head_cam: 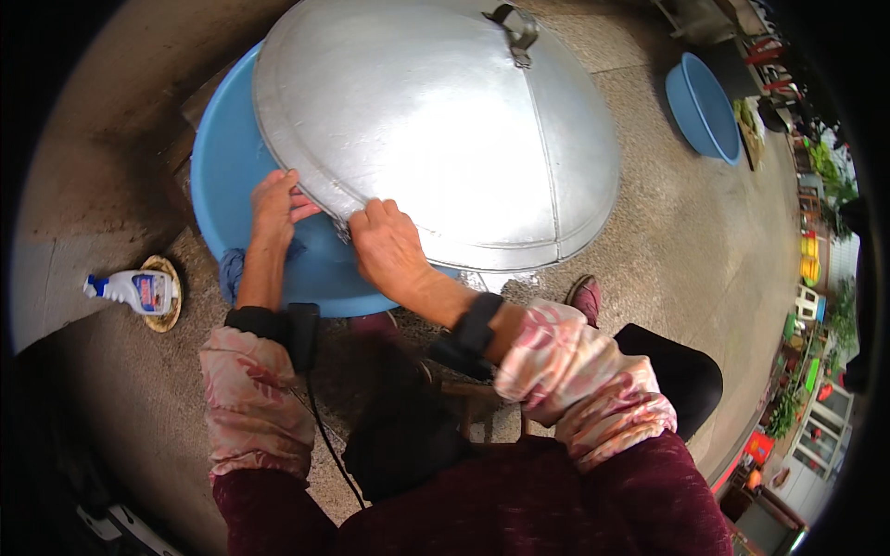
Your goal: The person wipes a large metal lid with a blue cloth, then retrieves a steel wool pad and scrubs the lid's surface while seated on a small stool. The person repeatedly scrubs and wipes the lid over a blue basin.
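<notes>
A large domed aluminium pot lid (445, 139) with a strap handle (518, 35) rests tilted across a blue plastic basin (215, 174). The fingers of my left hand (274, 201) hold the lid's rim from the near left side. Just to the right, my right hand (388, 243) is closed against the same rim. A small shiny tangle, which looks like a metal scourer (341, 231), pokes out from under its fingers. Beside my left forearm, a blue cloth (231, 275) hangs over the basin's edge. The lid hides much of the basin's inside.
A spray bottle (142, 290) lies on a round woven-looking pad (165, 316) at left. Another blue basin (702, 108) is on the concrete floor (667, 229) at far right. A cable (320, 417) hangs from my left wrist. Plants and household items line the right side.
</notes>
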Demonstrator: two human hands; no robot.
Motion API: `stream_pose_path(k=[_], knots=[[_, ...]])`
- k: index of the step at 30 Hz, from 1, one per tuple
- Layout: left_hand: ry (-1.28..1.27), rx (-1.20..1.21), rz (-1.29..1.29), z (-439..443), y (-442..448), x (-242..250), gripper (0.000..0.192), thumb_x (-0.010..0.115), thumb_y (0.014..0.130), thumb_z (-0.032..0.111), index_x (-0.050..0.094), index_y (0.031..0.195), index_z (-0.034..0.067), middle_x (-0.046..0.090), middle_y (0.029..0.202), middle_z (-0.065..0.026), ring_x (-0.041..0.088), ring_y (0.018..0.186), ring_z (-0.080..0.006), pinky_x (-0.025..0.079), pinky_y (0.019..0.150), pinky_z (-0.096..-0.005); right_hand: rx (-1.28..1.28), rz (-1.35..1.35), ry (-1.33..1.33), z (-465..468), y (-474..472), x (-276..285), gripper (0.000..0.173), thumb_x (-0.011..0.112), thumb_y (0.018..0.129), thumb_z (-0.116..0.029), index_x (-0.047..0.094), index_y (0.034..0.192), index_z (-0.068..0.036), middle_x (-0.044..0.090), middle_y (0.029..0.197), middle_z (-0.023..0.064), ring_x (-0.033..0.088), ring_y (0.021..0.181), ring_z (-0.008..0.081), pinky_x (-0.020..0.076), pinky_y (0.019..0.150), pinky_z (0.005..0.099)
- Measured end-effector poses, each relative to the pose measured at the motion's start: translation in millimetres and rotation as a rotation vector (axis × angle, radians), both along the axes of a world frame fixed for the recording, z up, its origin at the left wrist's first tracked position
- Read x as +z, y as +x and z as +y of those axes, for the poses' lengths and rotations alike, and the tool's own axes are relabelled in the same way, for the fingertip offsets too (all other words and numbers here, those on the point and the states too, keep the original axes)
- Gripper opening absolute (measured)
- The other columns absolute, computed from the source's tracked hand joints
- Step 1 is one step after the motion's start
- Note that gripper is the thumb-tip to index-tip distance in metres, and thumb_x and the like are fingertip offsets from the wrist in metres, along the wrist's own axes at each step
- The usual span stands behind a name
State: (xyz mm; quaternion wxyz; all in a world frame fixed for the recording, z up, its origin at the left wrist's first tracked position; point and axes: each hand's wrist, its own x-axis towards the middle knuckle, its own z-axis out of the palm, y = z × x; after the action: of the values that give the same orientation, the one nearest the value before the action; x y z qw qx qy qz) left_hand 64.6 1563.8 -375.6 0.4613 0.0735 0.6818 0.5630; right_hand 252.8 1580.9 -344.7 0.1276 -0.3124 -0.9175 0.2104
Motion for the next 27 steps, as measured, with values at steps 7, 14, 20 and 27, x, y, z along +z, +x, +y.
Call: stream_pose_path(k=[7, 14, 20, 27], knots=[[0.034, -0.015, -0.012, -4, 0, -5, 0.013, 0.055, 0.086, 0.017, 0.052, 0.085, 0.005, 0.050, 0.072, -0.0040, 0.057, 0.055, -0.0168, 0.056, 0.050, -0.0320, 0.023, -0.202, -0.029, -2, 107, 6, 0.022, 0.056, 0.065, 0.003, 0.055, 0.087, 0.002, 0.048, 0.083, 0.0139, 0.047, 0.079, 0.0250, 0.0431, 0.072, 0.0372], [0.004, -0.003, 0.015, -3, 0, -4, 0.011, 0.055, 0.087, 0.018, 0.053, 0.085, 0.007, 0.049, 0.072, -0.0020, 0.056, 0.056, -0.0148, 0.056, 0.051, -0.0310, 0.019, 0.110, 0.058, -2, 27, -11, 0.015, 0.056, 0.063, -0.001, 0.055, 0.078, -0.003, 0.047, 0.081, 0.0142, 0.047, 0.081, 0.0263, 0.0393, 0.068, 0.0358], [0.001, -0.006, -0.001, -5, -4, -9, 0.012, 0.057, 0.086, 0.019, 0.054, 0.088, 0.007, 0.051, 0.073, -0.0012, 0.055, 0.056, -0.0129, 0.056, 0.052, -0.0315, -0.084, 0.030, 0.182, 47, 135, -20, 0.004, 0.060, 0.079, -0.008, 0.059, 0.082, -0.006, 0.053, 0.078, 0.0077, 0.050, 0.073, 0.0187, 0.0417, 0.064, 0.0352], [0.020, 0.015, 0.008, -7, -1, -6, 0.013, 0.057, 0.087, 0.019, 0.053, 0.086, 0.007, 0.051, 0.073, -0.0017, 0.055, 0.056, -0.0134, 0.056, 0.052, -0.0312, -0.268, -0.300, 0.012, 82, 241, -7, 0.030, 0.060, 0.067, 0.002, 0.057, 0.096, -0.003, 0.056, 0.092, 0.0130, 0.051, 0.089, 0.0305, 0.0448, 0.083, 0.0400]])
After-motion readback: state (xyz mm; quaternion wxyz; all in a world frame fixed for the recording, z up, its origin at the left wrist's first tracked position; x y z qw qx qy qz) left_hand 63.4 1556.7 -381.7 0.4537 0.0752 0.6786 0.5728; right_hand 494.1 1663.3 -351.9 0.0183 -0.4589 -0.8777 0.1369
